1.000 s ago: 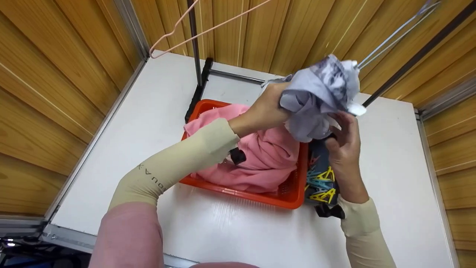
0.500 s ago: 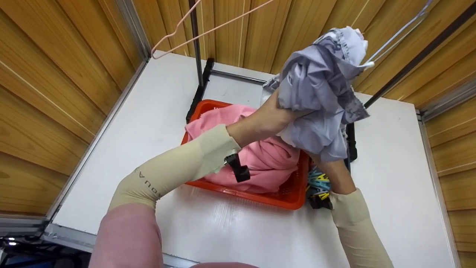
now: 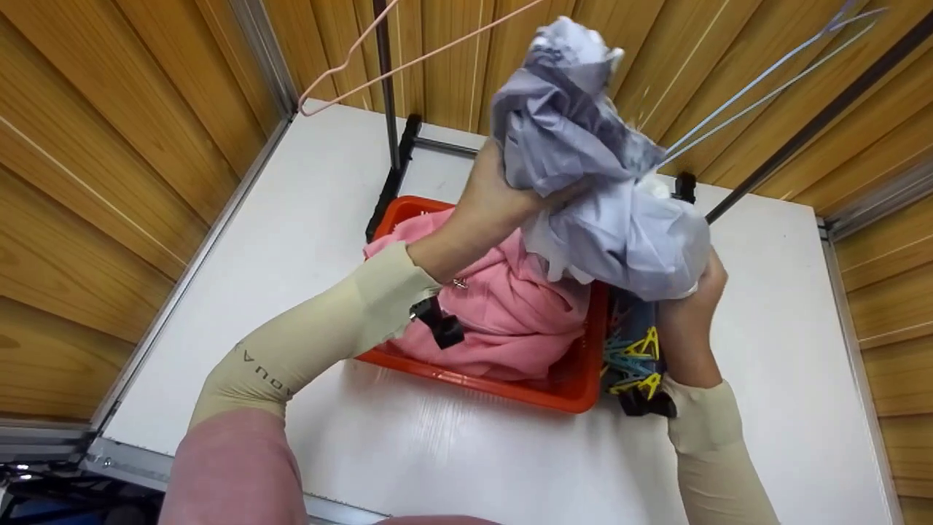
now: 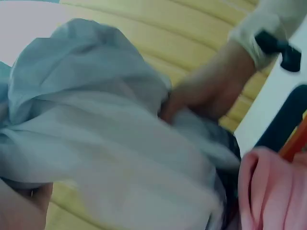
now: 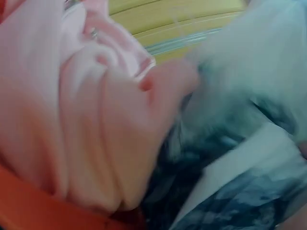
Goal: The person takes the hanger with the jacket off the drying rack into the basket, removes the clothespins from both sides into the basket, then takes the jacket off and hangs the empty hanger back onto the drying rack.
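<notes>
A crumpled grey garment with dark patterned patches and white parts hangs in the air between both hands. My left hand grips its bunched upper part, with the fingers hidden in the cloth. At the garment's lower right end my right hand holds it from beneath; most of the fingers are covered. In the left wrist view the right hand reaches into the cloth's folds, while the right wrist view shows the patterned cloth up close, blurred. Below lies a pink garment in a red basket.
Yellow, blue and red clothespins lie in a dark tray right of the basket. A pink hanger and a pale blue hanger hang above. Dark rack poles rise behind, before wood-patterned walls.
The left hand has moved up and left with the grey garment, whose bunched top swung left. The right hand went behind the cloth, then shifted to its right end; the garment now spreads wider.
</notes>
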The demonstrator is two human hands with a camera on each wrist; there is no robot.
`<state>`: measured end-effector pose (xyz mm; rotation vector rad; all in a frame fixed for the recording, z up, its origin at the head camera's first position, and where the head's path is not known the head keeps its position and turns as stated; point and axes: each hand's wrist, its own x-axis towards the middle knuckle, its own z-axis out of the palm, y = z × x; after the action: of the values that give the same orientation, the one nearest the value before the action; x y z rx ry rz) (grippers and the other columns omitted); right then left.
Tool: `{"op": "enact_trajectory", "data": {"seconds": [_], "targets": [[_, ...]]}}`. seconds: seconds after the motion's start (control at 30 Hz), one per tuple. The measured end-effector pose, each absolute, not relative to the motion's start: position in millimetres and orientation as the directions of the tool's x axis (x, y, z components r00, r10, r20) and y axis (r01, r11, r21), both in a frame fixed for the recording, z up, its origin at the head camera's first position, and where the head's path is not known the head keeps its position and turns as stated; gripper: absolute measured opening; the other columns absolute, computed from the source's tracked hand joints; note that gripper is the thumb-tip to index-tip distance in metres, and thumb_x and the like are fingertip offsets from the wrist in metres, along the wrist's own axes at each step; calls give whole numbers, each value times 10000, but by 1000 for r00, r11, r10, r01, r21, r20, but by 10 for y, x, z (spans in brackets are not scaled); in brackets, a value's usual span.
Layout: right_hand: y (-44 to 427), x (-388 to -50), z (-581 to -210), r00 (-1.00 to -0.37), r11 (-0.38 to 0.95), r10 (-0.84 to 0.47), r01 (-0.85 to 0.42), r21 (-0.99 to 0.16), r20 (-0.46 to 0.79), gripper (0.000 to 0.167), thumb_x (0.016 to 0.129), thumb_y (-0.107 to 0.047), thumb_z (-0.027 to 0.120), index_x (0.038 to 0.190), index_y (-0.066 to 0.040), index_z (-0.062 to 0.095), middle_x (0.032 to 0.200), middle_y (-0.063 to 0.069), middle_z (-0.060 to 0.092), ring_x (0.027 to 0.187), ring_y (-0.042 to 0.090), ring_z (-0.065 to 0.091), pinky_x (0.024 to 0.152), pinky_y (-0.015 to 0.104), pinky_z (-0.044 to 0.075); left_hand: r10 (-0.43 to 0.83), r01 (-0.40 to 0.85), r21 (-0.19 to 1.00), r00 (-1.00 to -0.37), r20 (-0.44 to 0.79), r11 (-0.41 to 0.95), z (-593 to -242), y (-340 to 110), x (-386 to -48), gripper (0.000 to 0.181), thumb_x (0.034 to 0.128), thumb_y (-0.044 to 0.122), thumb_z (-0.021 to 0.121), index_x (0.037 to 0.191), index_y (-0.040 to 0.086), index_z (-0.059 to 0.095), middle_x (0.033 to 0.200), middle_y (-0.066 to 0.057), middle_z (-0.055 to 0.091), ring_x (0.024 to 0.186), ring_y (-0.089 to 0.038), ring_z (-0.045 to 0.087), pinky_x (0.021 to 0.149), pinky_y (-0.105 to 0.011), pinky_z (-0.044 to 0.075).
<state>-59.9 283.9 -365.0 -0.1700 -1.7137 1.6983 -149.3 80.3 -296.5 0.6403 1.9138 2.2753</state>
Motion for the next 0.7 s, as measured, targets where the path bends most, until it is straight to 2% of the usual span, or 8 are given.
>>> {"op": "enact_trajectory", "data": {"seconds": [0.07,0.1,0.17,0.23,0.33,0.47,0.53,0.7], "targets": [[2839,-586,-3583,-733,-89,578,-494,-865,358,81,900,-8,603,823,-14,628,714,-24,581,691,52,548,681,206,449,273,270,955,-916,295,-126,-3005,767,-1578,881,674,166,873,1379,111,346,1323,-41,522,1195,-88,519,1059,-173,364],[2902,-615,-3624,-733,-174,584,-532,-829,348,112,920,-52,607,867,47,612,738,33,581,701,96,556,678,233,460,252,301,951,-917,310,-73,-3027,751,-1611,927,660,219,889,1387,134,320,1334,-23,506,1213,-80,503,1065,-172,352],[2982,-653,-3661,-730,-246,606,-550,-798,316,154,948,-70,571,929,81,591,795,73,585,745,136,573,702,266,479,232,362,930,-912,339,63,-3076,727,-1657,1031,628,321,906,1419,148,267,1354,-13,466,1237,-80,468,1073,-176,334],[2968,-638,-3597,-751,-332,600,-548,-767,277,166,978,-88,522,956,60,594,837,83,596,776,148,592,728,268,490,239,401,890,-906,350,215,-3116,701,-1680,1153,590,401,914,1464,120,217,1385,-38,418,1261,-105,442,1086,-194,326],[2911,-585,-3488,-785,-446,580,-530,-722,218,213,1013,-115,449,946,33,587,847,81,595,776,149,601,738,263,494,325,417,828,-896,303,375,-3154,674,-1685,1288,573,428,915,1532,102,120,1495,-75,281,1355,-145,366,1131,-240,305],[2812,-508,-3354,-828,-529,535,-486,-696,171,308,1034,-172,386,921,25,594,829,81,613,738,149,618,705,263,507,502,492,757,-827,253,430,-3217,690,-1662,1299,606,309,912,1563,174,43,1604,-86,92,1466,-200,229,1168,-299,264],[2758,-477,-3305,-847,-553,498,-475,-684,186,294,1027,-166,401,948,36,600,853,96,618,754,165,619,706,276,512,575,556,707,-777,257,436,-3257,725,-1638,1258,634,267,887,1565,205,43,1615,-92,70,1486,-221,178,1178,-324,245],[2619,-433,-3224,-880,-411,368,-444,-797,301,201,976,-164,524,1044,-4,623,929,60,615,867,149,567,798,267,466,702,684,563,-672,236,464,-3316,861,-1560,1170,677,413,822,1561,247,74,1615,-137,64,1502,-260,100,1149,-449,308]]}}
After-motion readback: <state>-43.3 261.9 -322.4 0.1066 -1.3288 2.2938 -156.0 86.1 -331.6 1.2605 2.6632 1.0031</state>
